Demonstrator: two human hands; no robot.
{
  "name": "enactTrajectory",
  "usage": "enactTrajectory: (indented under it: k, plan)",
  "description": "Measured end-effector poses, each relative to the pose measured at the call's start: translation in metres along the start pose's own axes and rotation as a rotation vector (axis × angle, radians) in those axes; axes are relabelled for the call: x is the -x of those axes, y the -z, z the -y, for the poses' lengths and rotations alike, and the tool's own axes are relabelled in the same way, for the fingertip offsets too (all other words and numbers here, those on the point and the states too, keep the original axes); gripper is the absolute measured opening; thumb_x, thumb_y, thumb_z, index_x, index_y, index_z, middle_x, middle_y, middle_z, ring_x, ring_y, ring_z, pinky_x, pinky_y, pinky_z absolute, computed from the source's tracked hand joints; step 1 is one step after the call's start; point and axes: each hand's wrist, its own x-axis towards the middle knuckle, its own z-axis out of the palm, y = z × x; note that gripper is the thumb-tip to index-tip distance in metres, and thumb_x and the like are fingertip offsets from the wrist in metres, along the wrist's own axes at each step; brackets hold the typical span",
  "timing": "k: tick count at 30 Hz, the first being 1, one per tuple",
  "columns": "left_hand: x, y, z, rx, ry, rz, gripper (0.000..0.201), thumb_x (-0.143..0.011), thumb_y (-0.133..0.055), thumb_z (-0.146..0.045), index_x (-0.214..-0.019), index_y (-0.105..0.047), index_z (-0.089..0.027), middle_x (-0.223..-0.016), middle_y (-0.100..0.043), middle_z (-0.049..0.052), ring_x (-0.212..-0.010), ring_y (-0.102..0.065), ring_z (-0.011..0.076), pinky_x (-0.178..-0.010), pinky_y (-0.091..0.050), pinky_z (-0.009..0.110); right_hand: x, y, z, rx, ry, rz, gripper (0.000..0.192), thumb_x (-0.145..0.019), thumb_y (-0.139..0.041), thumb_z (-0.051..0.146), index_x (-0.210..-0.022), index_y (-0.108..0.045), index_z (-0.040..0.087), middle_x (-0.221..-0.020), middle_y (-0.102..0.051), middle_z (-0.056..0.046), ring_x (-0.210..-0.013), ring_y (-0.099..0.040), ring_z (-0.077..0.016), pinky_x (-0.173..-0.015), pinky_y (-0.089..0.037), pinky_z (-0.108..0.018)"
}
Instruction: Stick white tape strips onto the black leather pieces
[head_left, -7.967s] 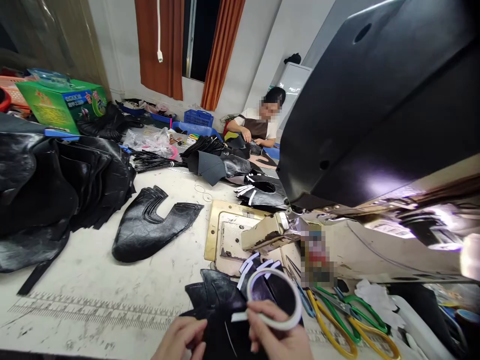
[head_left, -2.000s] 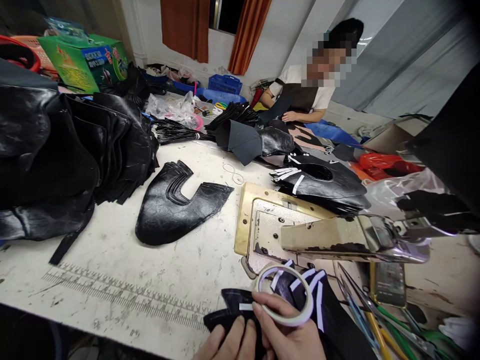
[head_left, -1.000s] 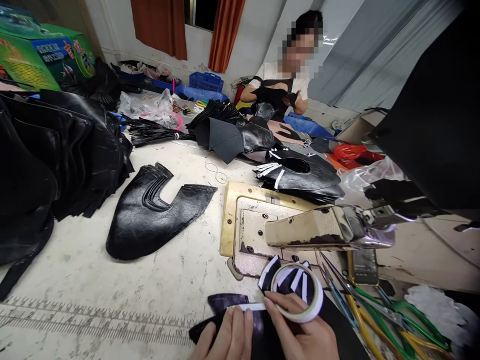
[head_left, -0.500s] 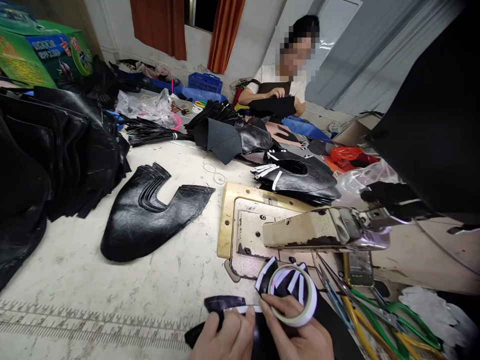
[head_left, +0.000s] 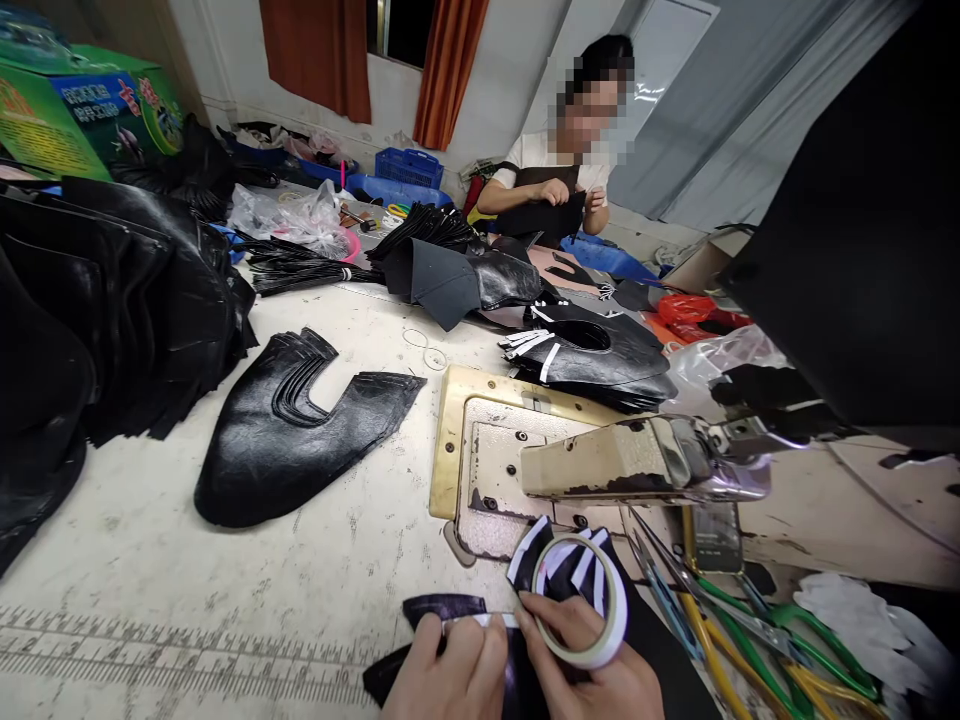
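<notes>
Roll of white tape point(head_left: 617, 618) in right hand point(head_left: 596, 672), fingers closed on it, just above tabletop point(head_left: 375, 550). Tape strip point(head_left: 504, 620) lies across black piece point(head_left: 523, 665) between hands. Left hand point(head_left: 454, 668): fingers bunched over strip; cannot tell if gripping. Scissors point(head_left: 829, 645) rightward; curved black stack point(head_left: 300, 440) farther left.

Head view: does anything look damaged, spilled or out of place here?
Mild wear: paint is chipped off the pale machine arm and the plate beside it, leaving dark patches. A thin loop lies loose on the table. No spill shows, and the tape roll in the right hand looks undamaged.
</notes>
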Motion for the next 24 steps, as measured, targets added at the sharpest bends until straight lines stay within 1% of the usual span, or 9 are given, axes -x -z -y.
enactTrajectory:
  k: [5,8,10,12,16,18,20,22,24]
  plan:
    - [-0.024,0.012,0.019,0.197,0.007,0.101,0.013,-0.084,-0.065,-0.025,-0.095,-0.07,-0.02,-0.08,-0.06,0.002,-0.073,-0.049,0.0205,-0.065,-0.036,0.034,0.002,0.0,0.004,-0.089,-0.052,-0.006,0.008,-0.093,-0.064,0.024,-0.096,-0.071,0.021,-0.074,-0.072,-0.001,-0.062,-0.072,-0.0113,-0.061,-0.055,-0.015]
    - [-0.05,0.022,0.021,0.407,0.105,0.344,0.016,-0.083,-0.068,-0.032,-0.093,-0.069,-0.02,-0.09,-0.065,0.005,-0.082,-0.057,0.0244,-0.068,-0.043,0.035,0.002,0.003,0.004,-0.238,-0.088,-0.068,0.012,-0.089,-0.067,0.016,-0.097,-0.071,0.024,-0.077,-0.073,0.001,-0.068,-0.072,-0.0107,-0.067,-0.057,-0.015]
    - [-0.063,0.027,0.017,0.519,0.199,0.53,0.013,-0.087,-0.062,-0.027,-0.093,-0.069,-0.018,-0.095,-0.066,0.008,-0.091,-0.059,0.0276,-0.075,-0.047,0.04,0.002,0.005,0.003,-0.336,-0.128,-0.135,0.016,-0.086,-0.069,0.013,-0.095,-0.072,0.026,-0.078,-0.074,0.003,-0.07,-0.073,-0.0109,-0.07,-0.057,-0.015]
    - [-0.071,0.03,0.013,0.611,0.281,0.633,0.016,-0.088,-0.053,-0.015,-0.093,-0.068,-0.017,-0.099,-0.067,0.009,-0.097,-0.06,0.0279,-0.083,-0.048,0.044,0.003,0.006,0.003,-0.398,-0.168,-0.183,0.018,-0.084,-0.071,0.013,-0.093,-0.074,0.028,-0.077,-0.075,0.004,-0.07,-0.073,-0.0112,-0.07,-0.057,-0.015]
    - [-0.077,0.035,0.013,0.794,0.473,0.675,0.021,-0.088,-0.05,-0.011,-0.095,-0.068,-0.017,-0.105,-0.069,0.008,-0.105,-0.06,0.0256,-0.095,-0.045,0.042,0.004,0.008,0.005,-0.49,-0.227,-0.231,0.017,-0.083,-0.072,0.017,-0.094,-0.077,0.03,-0.08,-0.077,0.002,-0.071,-0.073,-0.0129,-0.067,-0.057,-0.016]
    - [-0.079,0.037,0.015,0.851,0.549,0.687,0.018,-0.088,-0.052,-0.013,-0.092,-0.069,-0.018,-0.102,-0.071,0.005,-0.104,-0.062,0.0242,-0.096,-0.045,0.04,0.003,0.01,0.006,-0.501,-0.251,-0.272,0.017,-0.085,-0.07,0.02,-0.097,-0.077,0.029,-0.084,-0.077,-0.001,-0.074,-0.073,-0.014,-0.065,-0.057,-0.017]
    - [-0.081,0.038,0.016,0.889,0.594,0.69,0.017,-0.086,-0.055,-0.012,-0.086,-0.07,-0.019,-0.097,-0.072,0.003,-0.101,-0.064,0.0229,-0.094,-0.045,0.038,0.002,0.012,0.005,-0.474,-0.213,-0.285,0.021,-0.085,-0.07,0.017,-0.101,-0.078,0.028,-0.084,-0.076,-0.002,-0.075,-0.073,-0.0143,-0.066,-0.057,-0.017]
    - [-0.08,0.036,0.015,0.882,0.621,0.644,0.017,-0.083,-0.056,-0.01,-0.081,-0.07,-0.02,-0.092,-0.073,0.002,-0.096,-0.065,0.022,-0.09,-0.047,0.037,0.001,0.013,0.005,-0.449,-0.144,-0.314,0.026,-0.082,-0.073,0.014,-0.103,-0.078,0.028,-0.081,-0.074,-0.002,-0.072,-0.072,-0.0138,-0.067,-0.058,-0.018]
    - [-0.079,0.034,0.012,0.841,0.633,0.57,0.018,-0.081,-0.056,-0.008,-0.078,-0.07,-0.021,-0.087,-0.073,0.001,-0.091,-0.067,0.0216,-0.085,-0.049,0.035,0.002,0.013,0.006,-0.443,-0.109,-0.345,0.021,-0.084,-0.074,0.019,-0.102,-0.079,0.028,-0.076,-0.071,-0.001,-0.066,-0.069,-0.013,-0.062,-0.057,-0.019]
